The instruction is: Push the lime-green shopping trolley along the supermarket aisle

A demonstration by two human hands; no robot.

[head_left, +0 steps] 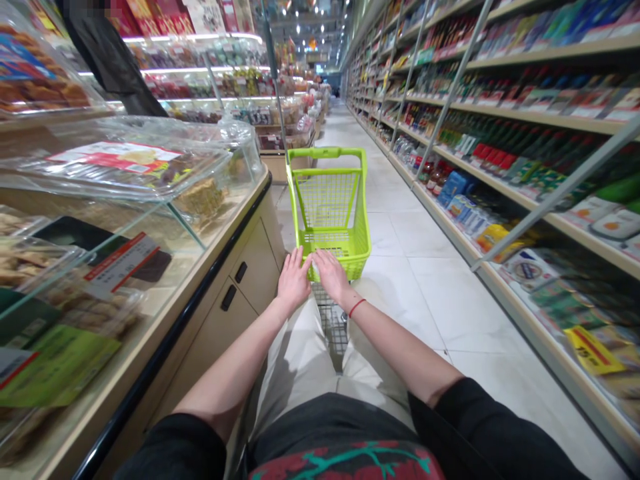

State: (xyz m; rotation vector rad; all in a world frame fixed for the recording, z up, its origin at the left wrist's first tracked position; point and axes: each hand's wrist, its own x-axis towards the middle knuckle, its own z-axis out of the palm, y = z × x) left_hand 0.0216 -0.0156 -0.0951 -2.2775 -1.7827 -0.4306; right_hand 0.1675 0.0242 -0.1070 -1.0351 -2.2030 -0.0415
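A bright green shopping cart (364,200) stands in front of my legs, its slatted plastic basket showing no goods inside. My left hand (295,279) lies over the near rim, palm down, with its fingers stretched forward and slightly apart. Close beside it, my right hand (329,272) rests on the same rim, fingers extended and thumb side toward the left hand. A small whitish patch shows by the right fingers; I cannot make out what it is. A red string bracelet (357,307) circles my right wrist. Below the basket, a metal wire rack (334,327) shows between my legs.
Along my left runs a display counter (255,233) with packaged food, glass panels and a black bumper rail (200,293). Tall stocked shelves (500,180) line the right side. A pale tiled floor (395,233) stretches down the aisle. A person's dark sleeve (107,53) appears at upper left.
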